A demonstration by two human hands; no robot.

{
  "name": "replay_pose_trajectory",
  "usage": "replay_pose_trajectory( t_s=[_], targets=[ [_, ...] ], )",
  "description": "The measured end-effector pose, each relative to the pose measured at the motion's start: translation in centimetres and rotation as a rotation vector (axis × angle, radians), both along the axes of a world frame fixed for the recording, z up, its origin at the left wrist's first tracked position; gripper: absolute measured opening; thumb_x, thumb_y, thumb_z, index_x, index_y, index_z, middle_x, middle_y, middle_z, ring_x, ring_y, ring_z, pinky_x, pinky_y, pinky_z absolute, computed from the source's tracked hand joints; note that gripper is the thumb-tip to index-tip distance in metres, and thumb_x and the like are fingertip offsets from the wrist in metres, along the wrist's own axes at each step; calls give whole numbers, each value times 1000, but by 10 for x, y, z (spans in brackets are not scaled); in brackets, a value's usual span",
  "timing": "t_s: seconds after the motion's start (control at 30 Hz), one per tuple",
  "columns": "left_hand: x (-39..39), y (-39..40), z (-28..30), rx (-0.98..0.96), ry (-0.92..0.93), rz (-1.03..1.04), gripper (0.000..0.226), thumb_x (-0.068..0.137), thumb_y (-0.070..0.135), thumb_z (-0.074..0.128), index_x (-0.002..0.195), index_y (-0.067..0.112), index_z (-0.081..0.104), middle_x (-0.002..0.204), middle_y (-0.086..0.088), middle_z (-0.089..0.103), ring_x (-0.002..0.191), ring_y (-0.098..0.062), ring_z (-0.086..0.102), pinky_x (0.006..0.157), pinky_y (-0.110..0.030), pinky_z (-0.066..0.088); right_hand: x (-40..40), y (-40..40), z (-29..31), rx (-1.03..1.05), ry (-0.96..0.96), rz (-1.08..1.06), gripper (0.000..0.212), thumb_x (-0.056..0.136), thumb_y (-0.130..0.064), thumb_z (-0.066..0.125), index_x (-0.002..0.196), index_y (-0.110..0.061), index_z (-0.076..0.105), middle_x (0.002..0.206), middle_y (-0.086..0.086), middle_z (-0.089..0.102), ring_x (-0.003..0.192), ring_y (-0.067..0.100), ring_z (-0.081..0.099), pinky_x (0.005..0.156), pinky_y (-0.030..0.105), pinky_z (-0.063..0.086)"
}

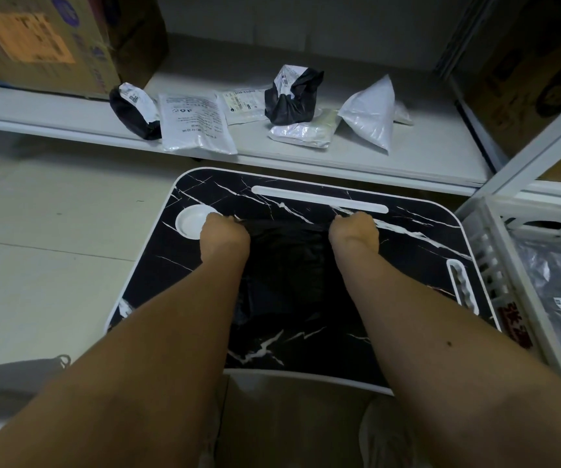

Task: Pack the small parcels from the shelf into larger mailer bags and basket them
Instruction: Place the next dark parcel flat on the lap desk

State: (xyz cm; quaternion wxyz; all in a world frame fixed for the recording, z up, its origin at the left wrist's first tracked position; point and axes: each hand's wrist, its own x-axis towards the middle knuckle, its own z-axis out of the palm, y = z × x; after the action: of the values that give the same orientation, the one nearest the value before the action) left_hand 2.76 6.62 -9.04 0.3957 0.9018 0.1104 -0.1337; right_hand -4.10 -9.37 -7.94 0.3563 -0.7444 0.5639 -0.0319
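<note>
The lap table [306, 265] is black with white marble veins and a white rim, and its round cup recess [189, 221] is white. The mailer bag [286, 265] lying on it is plain black. On the pale grey shelf [407, 143] lie parcels: one black with a white label [134, 109], one white with dark print [194, 125], another black with a white label [291, 96], and a plain white one [372, 111]. The carton [36, 42] is brown with an orange label. The basket [495, 265] is white.
</note>
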Motion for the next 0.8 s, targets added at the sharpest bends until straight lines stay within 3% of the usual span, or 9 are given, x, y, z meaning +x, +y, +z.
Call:
replay_pose_trajectory(
  t_s=[0.13,0.23,0.33,0.4,0.5,0.57,0.8],
  targets=[
    [-3,-4,0,-71,-35,53,34,103,25,38,128,2,43,130,-15,55,122,-33,50,96,-40,38,-12,-4,-6,-46,5,-50,41,100,-40,44,129,-11,51,128,12,58,121,34,50,102,49,38],
    [-17,-12,3,102,-168,-4,46,101,37,36,137,8,34,141,-12,41,132,-31,38,104,-50,31,-16,8,-2,-238,38,3,50,101,-45,32,140,-14,38,142,9,44,131,30,37,103,52,30],
    [-39,-14,-3,359,-410,-313,54,101,41,28,150,18,19,160,-6,13,148,-25,8,114,-55,11,-28,29,-2,-549,22,289,50,102,-46,26,147,-23,32,154,2,31,141,25,26,111,55,20],
    [-56,-16,-8,492,-448,-546,57,102,43,20,153,24,5,162,-2,-3,148,-22,-8,116,-56,3,-37,43,-6,-641,30,503,49,102,-46,22,148,-30,30,160,-2,20,147,23,14,114,59,11],
    [-76,-15,-22,638,-358,-788,60,101,44,16,152,27,-12,160,-3,-18,146,-25,-21,115,-59,-4,-49,53,-19,-533,125,706,51,102,-48,12,151,-35,23,163,-2,7,149,23,-4,114,62,-3],
    [-80,-11,-28,629,-278,-817,56,101,45,11,151,31,-11,160,-1,-15,146,-25,-20,115,-59,-4,-56,51,-27,-437,201,746,52,102,-50,9,152,-38,18,163,-2,2,149,24,-9,113,64,-6],
    [-70,-13,-26,564,-155,-819,54,101,49,9,153,34,7,162,2,2,149,-23,-3,116,-56,3,-51,44,-26,-318,268,768,51,102,-49,14,150,-36,25,161,-1,17,149,25,4,115,60,7]
  ],
)
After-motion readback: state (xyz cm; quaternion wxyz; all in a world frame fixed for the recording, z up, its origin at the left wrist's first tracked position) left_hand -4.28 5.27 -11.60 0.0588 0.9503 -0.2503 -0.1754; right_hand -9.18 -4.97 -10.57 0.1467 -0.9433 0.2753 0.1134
